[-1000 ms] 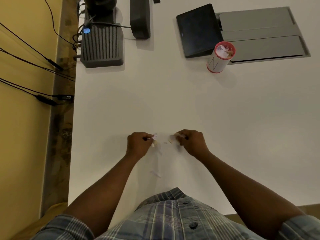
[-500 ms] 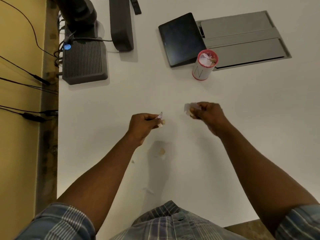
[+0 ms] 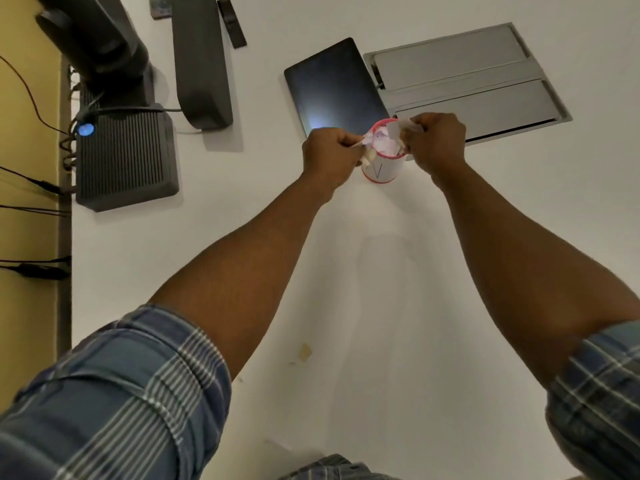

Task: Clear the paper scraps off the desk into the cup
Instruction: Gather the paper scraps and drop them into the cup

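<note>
Holding both the left hand (image 3: pixel 329 152) and right hand (image 3: pixel 434 142) over the cup (image 3: pixel 382 164) on the desk (image 3: pixel 381 271), each pinching paper scraps (image 3: pixel 393 129), needing release next, then gathering the leftover scrap (image 3: pixel 305 351) nearer the body.

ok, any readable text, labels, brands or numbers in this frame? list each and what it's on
"V": a single thin hand-drawn mark on the white side of the cup; from this angle it reads as a V, though it may be part of another letter.
No brand or label can be read on the ribbed dark box, the dark tablet or the grey desk hatch.
The paper scraps in the hands show no legible print.
</note>
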A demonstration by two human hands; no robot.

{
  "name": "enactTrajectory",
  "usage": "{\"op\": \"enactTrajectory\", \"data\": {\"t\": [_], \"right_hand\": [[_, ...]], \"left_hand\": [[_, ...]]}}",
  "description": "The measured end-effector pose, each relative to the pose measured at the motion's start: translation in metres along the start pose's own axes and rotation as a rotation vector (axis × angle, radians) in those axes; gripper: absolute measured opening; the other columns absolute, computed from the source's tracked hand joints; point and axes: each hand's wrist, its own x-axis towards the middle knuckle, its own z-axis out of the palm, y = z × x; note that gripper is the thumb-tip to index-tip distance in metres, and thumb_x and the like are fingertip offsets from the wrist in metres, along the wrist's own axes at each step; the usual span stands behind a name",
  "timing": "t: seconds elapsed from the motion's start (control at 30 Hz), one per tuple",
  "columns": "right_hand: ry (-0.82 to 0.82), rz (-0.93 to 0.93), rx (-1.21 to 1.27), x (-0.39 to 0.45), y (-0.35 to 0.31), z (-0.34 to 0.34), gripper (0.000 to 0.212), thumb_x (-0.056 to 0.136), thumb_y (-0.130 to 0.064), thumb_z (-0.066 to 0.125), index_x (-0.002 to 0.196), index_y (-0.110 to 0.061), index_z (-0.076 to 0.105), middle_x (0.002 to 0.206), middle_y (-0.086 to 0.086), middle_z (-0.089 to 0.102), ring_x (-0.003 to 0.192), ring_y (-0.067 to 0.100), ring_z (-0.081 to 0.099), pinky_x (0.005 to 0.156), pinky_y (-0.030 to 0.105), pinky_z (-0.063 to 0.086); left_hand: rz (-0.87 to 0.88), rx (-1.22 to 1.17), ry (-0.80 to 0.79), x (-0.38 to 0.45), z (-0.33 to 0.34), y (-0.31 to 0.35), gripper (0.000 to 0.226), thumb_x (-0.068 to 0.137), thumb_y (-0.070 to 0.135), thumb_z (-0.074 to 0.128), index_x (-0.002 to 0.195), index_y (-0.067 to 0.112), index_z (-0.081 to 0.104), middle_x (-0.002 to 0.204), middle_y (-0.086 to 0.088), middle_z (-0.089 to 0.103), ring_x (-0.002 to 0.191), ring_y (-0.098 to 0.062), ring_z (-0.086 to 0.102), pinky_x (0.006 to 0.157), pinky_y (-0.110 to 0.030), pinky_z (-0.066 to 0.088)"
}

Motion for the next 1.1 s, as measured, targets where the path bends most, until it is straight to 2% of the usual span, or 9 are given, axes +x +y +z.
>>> {"op": "enactTrajectory", "data": {"t": [0.07, 0.17, 0.3, 0.37, 0.57, 0.67, 0.77, 0.93, 1.1], "right_hand": [[-0.012, -0.056, -0.102, 0.011, 0.002, 0.004, 0.021, 0.089, -0.015, 0.053, 0.089, -0.003, 0.070, 0.084, 0.010, 0.069, 0.074, 0.024, 0.057, 0.072, 0.026, 0.044], [-0.076, -0.227, -0.343, 0.019, 0.006, 0.013, 0.018, 0.093, -0.014, 0.056, 0.096, 0.000, 0.069, 0.093, 0.017, 0.070, 0.084, 0.032, 0.064, 0.080, 0.034, 0.051], [-0.170, -0.204, -0.515, 0.026, 0.000, 0.033, 0.025, 0.092, -0.026, 0.057, 0.103, -0.007, 0.068, 0.100, 0.017, 0.067, 0.093, 0.034, 0.063, 0.078, 0.039, 0.049], [-0.229, -0.160, -0.651, 0.031, -0.005, 0.041, 0.035, 0.090, -0.033, 0.062, 0.109, -0.004, 0.066, 0.095, 0.017, 0.064, 0.088, 0.032, 0.062, 0.082, 0.038, 0.049], [-0.467, -0.105, -0.877, 0.045, -0.021, 0.046, 0.029, 0.086, -0.011, 0.066, 0.113, -0.001, 0.060, 0.065, 0.010, 0.040, 0.064, 0.024, 0.047, 0.072, 0.035, 0.042], [-0.566, -0.164, -0.882, 0.050, -0.022, 0.040, 0.040, 0.087, -0.015, 0.066, 0.124, -0.002, 0.056, 0.085, 0.012, 0.052, 0.082, 0.026, 0.051, 0.083, 0.035, 0.046], [-0.631, -0.213, -0.818, 0.050, -0.023, 0.028, 0.041, 0.089, -0.022, 0.064, 0.124, -0.001, 0.056, 0.095, 0.014, 0.058, 0.091, 0.029, 0.056, 0.086, 0.036, 0.047], [-0.465, -0.449, -0.796, 0.037, -0.023, -0.006, 0.032, 0.086, -0.015, 0.065, 0.115, -0.001, 0.064, 0.100, 0.020, 0.067, 0.089, 0.036, 0.063, 0.081, 0.039, 0.049], [-0.175, -0.218, -0.433, 0.011, -0.006, -0.030, 0.023, 0.085, 0.000, 0.057, 0.101, -0.005, 0.072, 0.097, 0.015, 0.072, 0.088, 0.030, 0.067, 0.087, 0.039, 0.053]], "left_hand": [[0.020, 0.041, 0.026, 0.013, 0.009, 0.006, 0.020, 0.079, 0.020, 0.077, 0.093, 0.007, 0.075, 0.088, -0.006, 0.074, 0.078, -0.016, 0.071, 0.077, -0.031, 0.060], [0.025, 0.054, 0.071, 0.028, 0.018, 0.005, 0.021, 0.081, 0.025, 0.075, 0.091, 0.008, 0.075, 0.086, -0.005, 0.073, 0.076, -0.015, 0.070, 0.075, -0.027, 0.060], [0.020, 0.091, 0.115, 0.039, 0.023, -0.002, 0.020, 0.081, 0.027, 0.074, 0.091, 0.010, 0.076, 0.084, -0.003, 0.073, 0.074, -0.014, 0.070, 0.070, -0.019, 0.058], [0.021, 0.112, 0.136, 0.041, 0.023, -0.006, 0.020, 0.081, 0.028, 0.074, 0.092, 0.011, 0.076, 0.083, -0.001, 0.073, 0.073, -0.013, 0.069, 0.067, -0.016, 0.056], [0.016, 0.135, 0.148, 0.046, 0.023, -0.010, 0.024, 0.081, 0.029, 0.074, 0.095, 0.010, 0.075, 0.087, -0.003, 0.074, 0.076, -0.015, 0.070, 0.076, -0.023, 0.058], [0.030, 0.126, 0.148, 0.046, 0.022, -0.007, 0.025, 0.082, 0.030, 0.072, 0.094, 0.009, 0.075, 0.087, -0.004, 0.074, 0.076, -0.016, 0.070, 0.078, -0.026, 0.059], [0.062, 0.135, 0.155, 0.048, 0.022, -0.003, 0.022, 0.082, 0.028, 0.072, 0.093, 0.010, 0.075, 0.086, -0.003, 0.074, 0.073, -0.013, 0.069, 0.068, -0.016, 0.056], [0.117, 0.185, 0.166, 0.056, 0.027, 0.004, 0.016, 0.083, 0.026, 0.072, 0.091, 0.012, 0.075, 0.085, 0.000, 0.072, 0.069, -0.010, 0.066, 0.062, -0.012, 0.054], [0.328, 0.430, 0.039, 0.058, 0.043, 0.009, 0.014, 0.086, 0.015, 0.066, 0.096, 0.009, 0.074, 0.093, -0.006, 0.072, 0.076, -0.009, 0.060, 0.065, -0.012, 0.046]]}}
